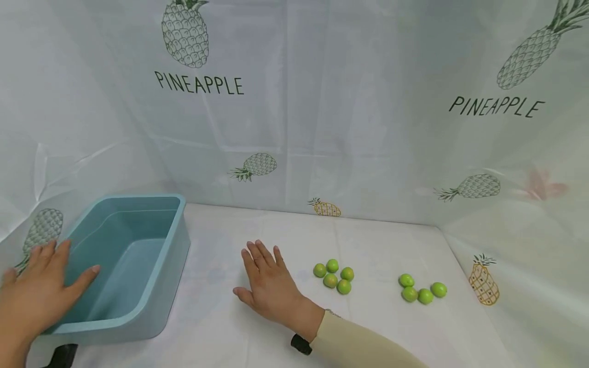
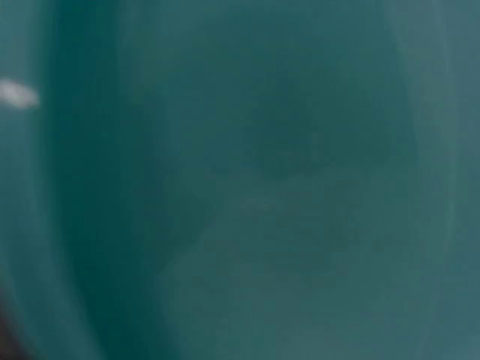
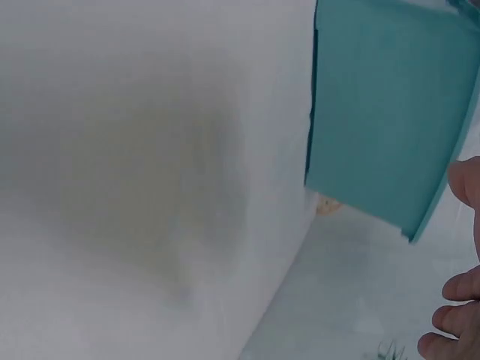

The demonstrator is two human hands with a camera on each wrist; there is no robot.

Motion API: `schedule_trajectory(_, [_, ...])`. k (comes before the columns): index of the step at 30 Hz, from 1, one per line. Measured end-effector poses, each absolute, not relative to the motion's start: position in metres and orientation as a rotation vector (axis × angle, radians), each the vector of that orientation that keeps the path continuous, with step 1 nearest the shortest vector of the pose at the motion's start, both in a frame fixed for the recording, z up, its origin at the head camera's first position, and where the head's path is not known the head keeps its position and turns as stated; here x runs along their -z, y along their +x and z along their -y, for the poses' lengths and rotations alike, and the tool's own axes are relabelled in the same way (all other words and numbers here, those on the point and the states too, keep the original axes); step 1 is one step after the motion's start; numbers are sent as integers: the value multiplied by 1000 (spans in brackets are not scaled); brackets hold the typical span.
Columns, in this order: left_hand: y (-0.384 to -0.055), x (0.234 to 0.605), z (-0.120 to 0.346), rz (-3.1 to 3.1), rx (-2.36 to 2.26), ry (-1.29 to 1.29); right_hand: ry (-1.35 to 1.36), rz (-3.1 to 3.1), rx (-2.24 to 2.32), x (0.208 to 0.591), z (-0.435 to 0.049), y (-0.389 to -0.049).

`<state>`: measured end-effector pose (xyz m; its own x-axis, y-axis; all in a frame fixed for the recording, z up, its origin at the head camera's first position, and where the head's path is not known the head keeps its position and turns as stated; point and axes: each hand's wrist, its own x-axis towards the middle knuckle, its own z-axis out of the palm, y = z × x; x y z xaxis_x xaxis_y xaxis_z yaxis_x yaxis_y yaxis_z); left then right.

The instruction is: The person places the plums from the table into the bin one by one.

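Note:
At the left of the head view stands a light-blue plastic bin (image 1: 174, 278) with nothing visible inside. My left hand (image 1: 42, 291) is over its near-left side, fingers extended and thumb spread; whether it touches the rim I cannot tell. Blurred teal bin surface (image 2: 285, 187) fills the left wrist view. Right of the bin, my right hand (image 1: 271, 287) hovers above the white cloth, palm down, fingers straight, holding nothing. Its fingertips (image 3: 450, 319) show at the right edge of the right wrist view. Nearest to it lies a cluster of several small round green fruits (image 1: 330, 280).
A second group of several green fruits (image 1: 425, 295) lies farther right. White cloth (image 1: 221, 245) covers the table. Behind and at the sides hangs a pale sheet (image 1: 322, 128) printed with pineapples. A black strap (image 1: 301, 344) is at the right wrist.

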<state>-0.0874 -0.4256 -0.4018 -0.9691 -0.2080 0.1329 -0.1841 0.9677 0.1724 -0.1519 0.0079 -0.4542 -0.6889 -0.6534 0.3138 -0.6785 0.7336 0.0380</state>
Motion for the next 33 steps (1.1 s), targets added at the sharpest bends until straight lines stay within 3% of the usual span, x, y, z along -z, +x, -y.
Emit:
schedule_trajectory(14, [-100, 415, 447, 3050, 334, 257, 1070, 2583, -56, 450, 14, -150])
schedule_trajectory(33, [-115, 404, 392, 3168, 490, -85, 975, 2640, -155, 446, -4, -167])
